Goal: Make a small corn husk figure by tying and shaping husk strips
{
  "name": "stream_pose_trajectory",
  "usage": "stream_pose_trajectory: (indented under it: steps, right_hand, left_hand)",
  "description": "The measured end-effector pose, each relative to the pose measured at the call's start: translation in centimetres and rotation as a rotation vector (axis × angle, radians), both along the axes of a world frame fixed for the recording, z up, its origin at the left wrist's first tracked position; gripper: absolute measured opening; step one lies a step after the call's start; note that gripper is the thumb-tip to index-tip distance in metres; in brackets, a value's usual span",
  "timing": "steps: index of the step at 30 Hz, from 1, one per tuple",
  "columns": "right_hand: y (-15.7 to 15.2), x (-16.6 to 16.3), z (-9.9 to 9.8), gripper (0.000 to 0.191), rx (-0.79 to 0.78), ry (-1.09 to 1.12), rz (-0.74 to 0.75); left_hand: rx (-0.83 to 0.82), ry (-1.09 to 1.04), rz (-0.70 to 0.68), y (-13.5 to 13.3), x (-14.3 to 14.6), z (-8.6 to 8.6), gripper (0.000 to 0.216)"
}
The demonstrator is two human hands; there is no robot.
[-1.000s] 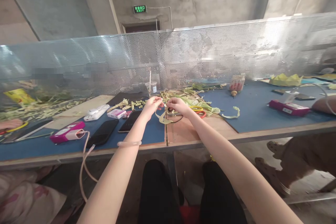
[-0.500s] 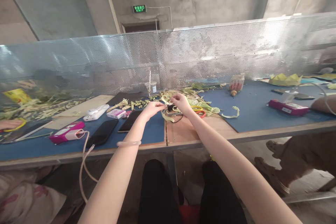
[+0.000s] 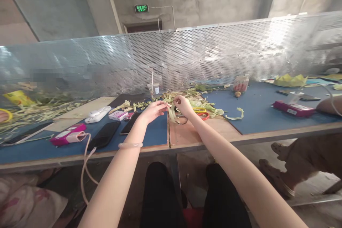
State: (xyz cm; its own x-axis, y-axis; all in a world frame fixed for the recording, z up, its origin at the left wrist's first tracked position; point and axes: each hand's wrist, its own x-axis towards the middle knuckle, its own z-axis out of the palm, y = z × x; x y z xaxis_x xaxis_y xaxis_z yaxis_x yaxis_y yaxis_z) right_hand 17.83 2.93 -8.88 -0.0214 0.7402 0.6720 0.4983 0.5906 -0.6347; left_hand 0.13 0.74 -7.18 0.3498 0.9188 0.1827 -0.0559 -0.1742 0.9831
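Both my hands meet over the middle of the table (image 3: 149, 139), pinching a pale green leaf strip (image 3: 171, 114) between them. My left hand (image 3: 153, 109) holds one end with its fingers closed on the strip. My right hand (image 3: 183, 104) pinches the strip from the right, and the strip's loose end hangs down toward the table. Just behind my hands lies a heap of green leaf strips (image 3: 193, 100), with red-handled scissors (image 3: 204, 115) beside it.
Left of my hands lie two dark phones (image 3: 105, 134), a pink power bank (image 3: 68, 135) with a cable, a white box (image 3: 98, 114) and a plastic cup (image 3: 154, 89). A perforated metal screen (image 3: 213, 53) backs the table. Another person's arm (image 3: 330, 106) rests at far right.
My hands moved slightly apart and back together while working the strip; the loop that hung below them a second ago has been drawn up into a shorter hanging piece.
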Motion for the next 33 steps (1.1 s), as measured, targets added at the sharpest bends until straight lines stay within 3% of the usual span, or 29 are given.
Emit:
stream_pose_trajectory:
  steps: [9, 14, 18, 23, 33]
  right_hand:
    - [0.5, 0.2, -0.3, 0.004, 0.116, -0.061, -0.045]
    - [-0.1, 0.0, -0.2, 0.004, 0.003, 0.014, 0.037]
    - [-0.4, -0.4, -0.1, 0.009, -0.102, 0.138, 0.186]
    - [-1.1, -0.5, 0.4, 0.017, -0.271, 0.29, 0.35]
    - [-1.6, -0.3, 0.7, 0.021, -0.305, 0.315, 0.469]
  left_hand:
    - [-0.073, -0.069, -0.059, -0.4, 0.2, 0.5, 0.015]
    - [-0.07, -0.156, -0.098, -0.4, 0.0, 0.6, 0.023]
    - [-0.031, -0.24, -0.064, 0.0, 0.0, 0.3, 0.015]
    - [0.049, -0.195, -0.047, 0.2, 0.1, 0.0, 0.019]
    - [0.172, 0.011, 0.237, 0.7, 0.0, -0.1, 0.027]
